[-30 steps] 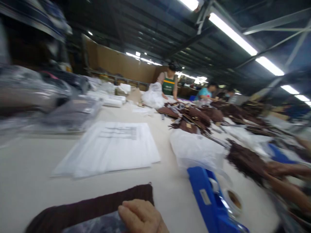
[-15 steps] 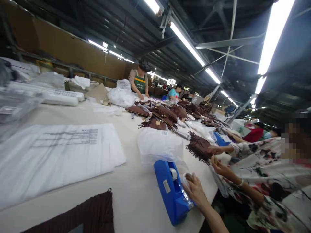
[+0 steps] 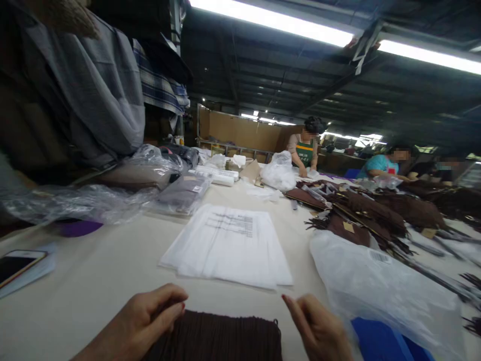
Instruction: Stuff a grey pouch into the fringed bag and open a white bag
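Dark brown ribbed knit cloth (image 3: 221, 337) near edge: soft, light, floppy; grip at far corners. Left hand (image 3: 150, 316) pinches far-left edge, right hand (image 3: 319, 328) loose, empty, beside it.

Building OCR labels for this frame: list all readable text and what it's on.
None can be read.
Stack of clear bags: several printed lines near the top, too blurred.
Bag at right: small barcode-like label, too small.
Packed grey bag: white sticker, illegible.
Green apron: a yellow band, any lettering too small.
Tags on the brown pieces: no print made out.
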`<state>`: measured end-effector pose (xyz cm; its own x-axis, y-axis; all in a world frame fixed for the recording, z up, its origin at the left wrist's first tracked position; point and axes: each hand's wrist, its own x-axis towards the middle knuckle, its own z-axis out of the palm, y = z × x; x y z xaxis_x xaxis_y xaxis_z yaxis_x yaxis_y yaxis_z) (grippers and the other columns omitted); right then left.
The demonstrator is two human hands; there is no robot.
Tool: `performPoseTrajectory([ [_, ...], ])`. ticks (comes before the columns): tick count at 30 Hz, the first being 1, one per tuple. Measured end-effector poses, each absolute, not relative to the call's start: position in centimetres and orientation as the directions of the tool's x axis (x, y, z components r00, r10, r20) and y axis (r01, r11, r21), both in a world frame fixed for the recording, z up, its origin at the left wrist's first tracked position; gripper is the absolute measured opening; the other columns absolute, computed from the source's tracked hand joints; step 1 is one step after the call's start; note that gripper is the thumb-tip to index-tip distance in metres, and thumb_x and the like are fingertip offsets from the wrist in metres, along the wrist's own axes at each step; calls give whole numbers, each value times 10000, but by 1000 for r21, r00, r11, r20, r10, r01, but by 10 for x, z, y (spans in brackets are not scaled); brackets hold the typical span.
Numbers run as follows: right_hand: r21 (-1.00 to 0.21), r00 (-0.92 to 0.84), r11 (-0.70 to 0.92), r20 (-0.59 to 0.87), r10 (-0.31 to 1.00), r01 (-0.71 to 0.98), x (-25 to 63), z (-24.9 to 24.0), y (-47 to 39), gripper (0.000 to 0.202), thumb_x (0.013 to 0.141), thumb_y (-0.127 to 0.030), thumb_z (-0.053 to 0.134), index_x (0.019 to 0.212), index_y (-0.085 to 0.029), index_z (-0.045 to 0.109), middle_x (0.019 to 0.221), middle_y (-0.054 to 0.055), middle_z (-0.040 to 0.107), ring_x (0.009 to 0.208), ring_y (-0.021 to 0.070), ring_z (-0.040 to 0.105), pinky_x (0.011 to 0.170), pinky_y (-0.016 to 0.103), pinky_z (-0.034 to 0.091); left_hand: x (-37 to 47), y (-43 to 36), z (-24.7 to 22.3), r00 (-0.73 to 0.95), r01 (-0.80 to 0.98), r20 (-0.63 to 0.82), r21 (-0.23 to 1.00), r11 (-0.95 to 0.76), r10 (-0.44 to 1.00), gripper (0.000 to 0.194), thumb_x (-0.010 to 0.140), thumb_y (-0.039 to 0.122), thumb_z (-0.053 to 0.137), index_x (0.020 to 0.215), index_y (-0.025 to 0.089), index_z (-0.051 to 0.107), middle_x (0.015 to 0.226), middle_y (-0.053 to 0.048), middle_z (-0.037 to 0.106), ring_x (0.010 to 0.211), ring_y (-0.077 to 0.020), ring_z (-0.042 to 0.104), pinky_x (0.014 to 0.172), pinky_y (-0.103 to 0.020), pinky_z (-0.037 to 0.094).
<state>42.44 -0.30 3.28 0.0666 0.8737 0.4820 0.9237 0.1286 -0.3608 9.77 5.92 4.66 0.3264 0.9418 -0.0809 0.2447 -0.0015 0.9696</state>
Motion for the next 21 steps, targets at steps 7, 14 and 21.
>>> performPoseTrajectory([
  [7, -155, -388, 387, 26, 921, 909, 367, -6, 103, 527, 879, -468, 445, 1321, -182, 421, 1385, 162, 391, 1267, 318, 361, 1005, 531, 320, 105, 132, 8, 609, 563, 303, 486, -668, 733, 309, 818, 213, 466, 1111, 173, 554, 1109, -95, 632, 1051, -194, 572, 939, -321, 458],
  [14, -186, -380, 374, 2, 925, 909, 371, -12, 115, 536, 901, -454, 404, 1319, -119, 418, 1358, 148, 434, 1204, 285, 417, 1008, 468, 334, 130, 166, -11, 746, 600, 92, 339, -725, 660, 501, 774, 271, 605, 1226, 110, 461, 1244, -182, 524, 1126, -294, 503, 958, -481, 417],
  [21, -378, -451, 420, 6, 892, 825, 388, -4, 136, 428, 866, -338, 499, 1252, -154, 485, 1185, 127, 552, 1060, 242, 492, 946, 429, 402, 153, 187, -6, 772, 583, 103, 279, -763, 627, 510, 760, 354, 638, 1182, 115, 480, 1175, -168, 540, 1048, -289, 529, 881, -455, 446],
])
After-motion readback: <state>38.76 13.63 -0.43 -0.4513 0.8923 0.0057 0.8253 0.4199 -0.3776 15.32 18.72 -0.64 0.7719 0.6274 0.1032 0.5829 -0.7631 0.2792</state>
